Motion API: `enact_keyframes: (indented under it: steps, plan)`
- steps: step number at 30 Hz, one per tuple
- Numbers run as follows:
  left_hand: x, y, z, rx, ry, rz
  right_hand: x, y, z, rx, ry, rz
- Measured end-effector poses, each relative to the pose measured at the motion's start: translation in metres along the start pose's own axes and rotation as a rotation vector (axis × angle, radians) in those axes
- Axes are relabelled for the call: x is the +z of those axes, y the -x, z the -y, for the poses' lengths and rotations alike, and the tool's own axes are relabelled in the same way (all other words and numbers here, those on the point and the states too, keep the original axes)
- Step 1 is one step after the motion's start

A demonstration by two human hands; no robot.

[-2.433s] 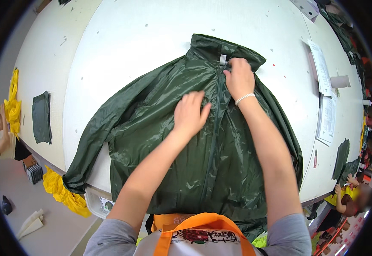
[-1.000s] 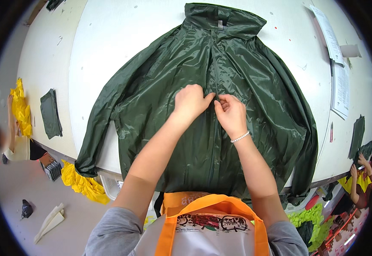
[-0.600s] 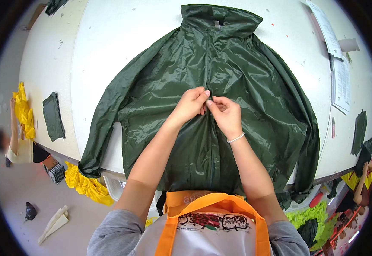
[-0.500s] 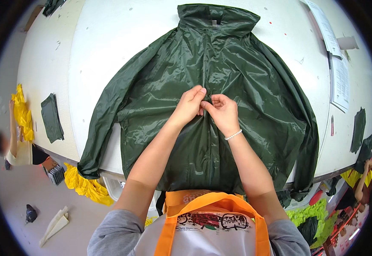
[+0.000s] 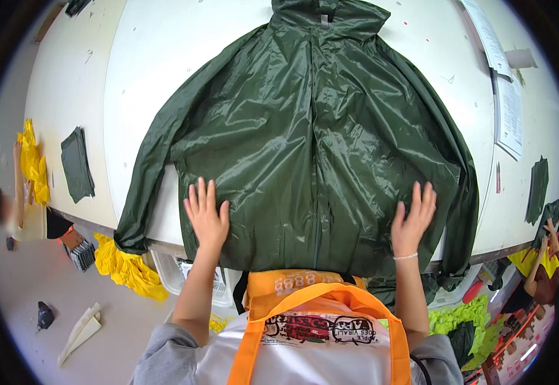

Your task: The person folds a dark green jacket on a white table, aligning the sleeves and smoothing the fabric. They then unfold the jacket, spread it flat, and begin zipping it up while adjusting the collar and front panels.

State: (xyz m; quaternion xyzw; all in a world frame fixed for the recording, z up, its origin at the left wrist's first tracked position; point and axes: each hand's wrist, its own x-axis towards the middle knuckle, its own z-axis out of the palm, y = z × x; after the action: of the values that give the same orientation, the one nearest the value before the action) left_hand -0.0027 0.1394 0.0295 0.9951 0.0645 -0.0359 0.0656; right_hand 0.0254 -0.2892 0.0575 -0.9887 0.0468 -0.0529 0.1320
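Note:
A shiny dark green rain jacket [image 5: 273, 154] lies spread over the white table, its collar at the far side and both sleeves out to the sides. A front seam runs down its middle. My left hand [image 5: 206, 215] rests flat on the lower left of the jacket, fingers spread. On the lower right, my right hand [image 5: 413, 218] lies likewise, fingers stretched out, with a beaded bracelet at the wrist. Neither hand holds anything.
The white table [image 5: 144, 83] bears a folded dark green piece [image 5: 77, 165] at left and another [image 5: 536, 190] at right. Papers [image 5: 508, 115] lie at the far right. Yellow fabric [image 5: 125, 266] hangs below the table edge. A co-worker stands on each side.
My hands have parted from the middle of the jacket front and moved outward and nearer to me. Their pinched fingers have opened flat. The front looks smoother along its middle.

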Motion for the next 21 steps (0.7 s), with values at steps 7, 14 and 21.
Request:
enact_keyframes:
  steps: [7, 14, 21]
  plan:
    - [0.016, -0.010, 0.024, 0.000, 0.012, -0.052, 0.034, 0.023, -0.070, 0.147, 0.221, 0.090]
    - [0.032, -0.104, 0.010, 0.029, 0.056, -0.215, 0.060, -0.079, -0.089, 0.137, 0.256, -0.009]
    - [-0.028, -0.123, -0.149, -0.002, 0.293, 0.209, 0.042, -0.075, 0.099, -0.080, -0.546, 0.075]
